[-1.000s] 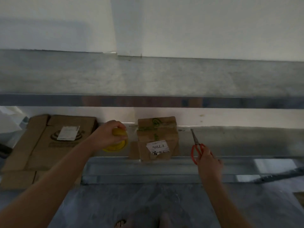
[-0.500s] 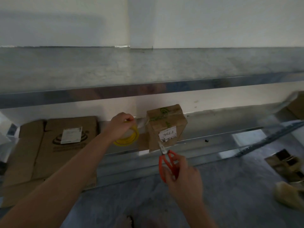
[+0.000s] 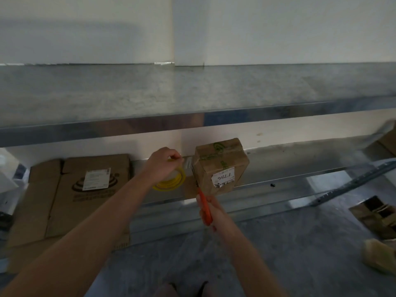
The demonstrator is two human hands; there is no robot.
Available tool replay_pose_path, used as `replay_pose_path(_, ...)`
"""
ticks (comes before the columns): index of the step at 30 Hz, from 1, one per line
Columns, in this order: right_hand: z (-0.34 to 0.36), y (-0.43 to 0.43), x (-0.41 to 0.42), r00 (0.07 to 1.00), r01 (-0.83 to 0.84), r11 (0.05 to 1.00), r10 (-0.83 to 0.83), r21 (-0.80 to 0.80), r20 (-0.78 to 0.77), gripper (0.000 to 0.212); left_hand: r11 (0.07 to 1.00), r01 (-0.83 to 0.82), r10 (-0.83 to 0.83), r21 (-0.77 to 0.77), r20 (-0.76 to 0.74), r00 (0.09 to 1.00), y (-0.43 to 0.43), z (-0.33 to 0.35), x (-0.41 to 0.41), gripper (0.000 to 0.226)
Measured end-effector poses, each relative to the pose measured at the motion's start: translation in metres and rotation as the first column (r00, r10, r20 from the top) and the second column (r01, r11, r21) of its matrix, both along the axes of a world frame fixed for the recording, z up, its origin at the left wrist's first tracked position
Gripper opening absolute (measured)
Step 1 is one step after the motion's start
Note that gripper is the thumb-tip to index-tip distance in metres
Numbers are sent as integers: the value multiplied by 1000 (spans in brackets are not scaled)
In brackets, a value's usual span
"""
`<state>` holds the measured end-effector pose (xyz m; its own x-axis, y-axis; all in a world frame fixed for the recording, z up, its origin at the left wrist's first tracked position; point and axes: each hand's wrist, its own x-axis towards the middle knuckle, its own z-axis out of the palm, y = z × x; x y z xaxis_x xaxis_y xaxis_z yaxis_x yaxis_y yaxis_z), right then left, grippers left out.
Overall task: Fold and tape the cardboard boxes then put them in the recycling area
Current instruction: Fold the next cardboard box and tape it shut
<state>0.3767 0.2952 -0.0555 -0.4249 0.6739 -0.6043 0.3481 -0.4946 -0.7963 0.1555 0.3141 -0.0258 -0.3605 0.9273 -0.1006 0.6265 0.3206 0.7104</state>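
On the shelf [image 3: 300, 166], the box [image 3: 220, 166] stands beside the left grip [image 3: 164, 163] holding tape [image 3: 171, 182], beyond the right grip [image 3: 212, 210] holding scissors [image 3: 204, 207].

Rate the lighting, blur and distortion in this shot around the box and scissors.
Head view: dim, the white wall brightest; head view: the upper shelf edge bows from wide-angle distortion; head view: the small box label is readable, while the orange scissors in the right hand look softly smeared.
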Motion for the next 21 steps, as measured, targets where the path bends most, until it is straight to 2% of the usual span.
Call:
replay_pose_path(3,-9,10,-3,992,60,997,-66,-51,-111,30,1000,4,-4,3,-12,1000,2,-1,-1,7)
replay_pose_path(10,-29,29,-6,1000,6,1000,-6,-8,-10,6,1000,4,-4,10,-10,1000,5,-5,-3,8)
replay_pose_path(21,-37,41,-14,998,36,999,-35,12,-50,10,1000,25,-25,18,-30,999,9,-6,-8,8)
